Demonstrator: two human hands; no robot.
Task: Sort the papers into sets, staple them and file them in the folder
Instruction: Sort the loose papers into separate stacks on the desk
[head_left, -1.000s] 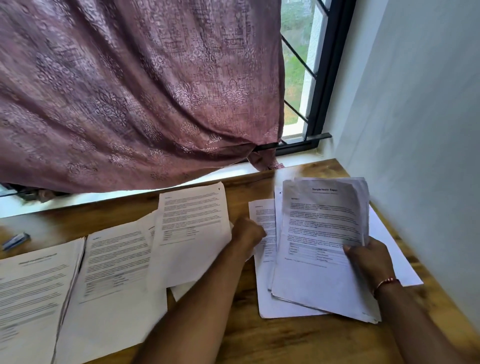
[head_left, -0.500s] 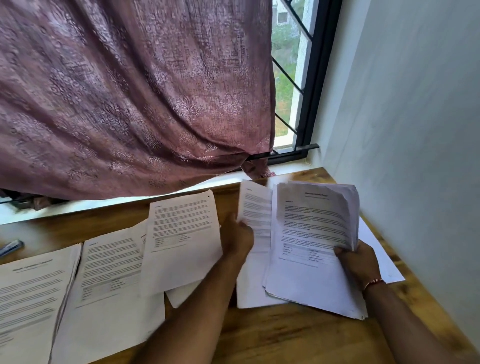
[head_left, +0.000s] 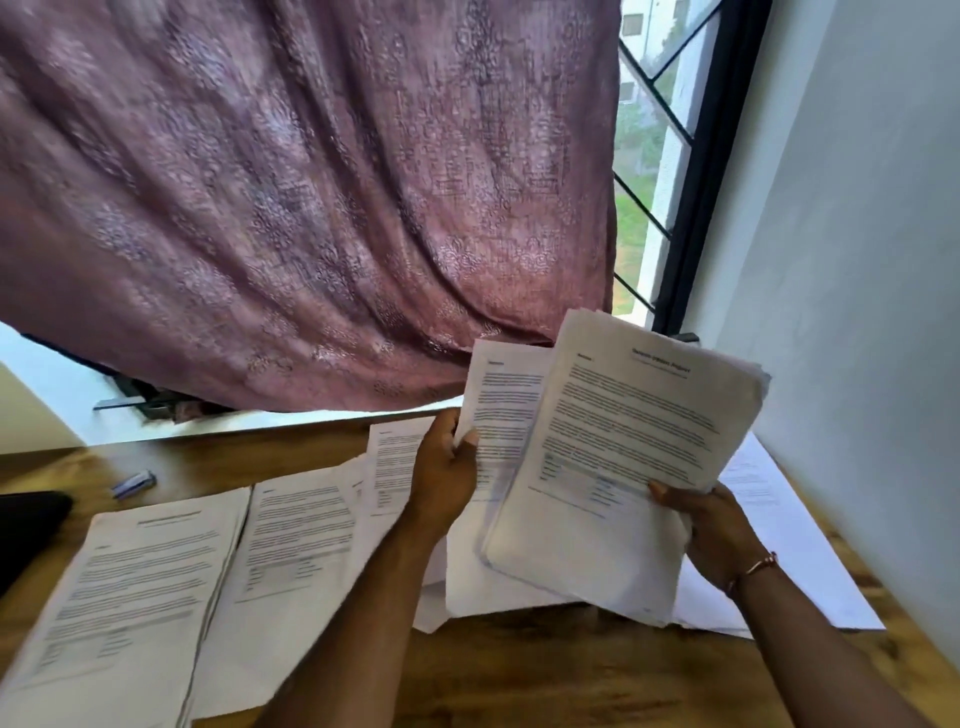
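I note my right hand (head_left: 711, 530) gripping the lifted stack (head_left: 623, 457) while my left hand (head_left: 447, 475) pinches one sheet (head_left: 501, 410) aside, evidently for sorting.

Readable text: none at this sharpness.

Stack (head_left: 623, 467) in right hand (head_left: 711, 535): centred two-line title at top of front page, short bold side-heading at upper left, paragraphs and a small table beneath, all smeared past reading. Single sheet (head_left: 501, 410) in left hand (head_left: 447, 483): side-heading and paragraphs, likewise illegible. Left sheet (head_left: 145, 587) on table (head_left: 519, 675): centred title line, side-heading, body print and table rows, blurred. Middle sheet (head_left: 296, 551) just beside it: side-heading, paragraphs, table rows, blurred. Far-right sheet (head_left: 769, 504) beneath the stack: faint grey lines only. Small blue-and-white object (head_left: 134, 483) near the table's far edge: no marking resolvable.
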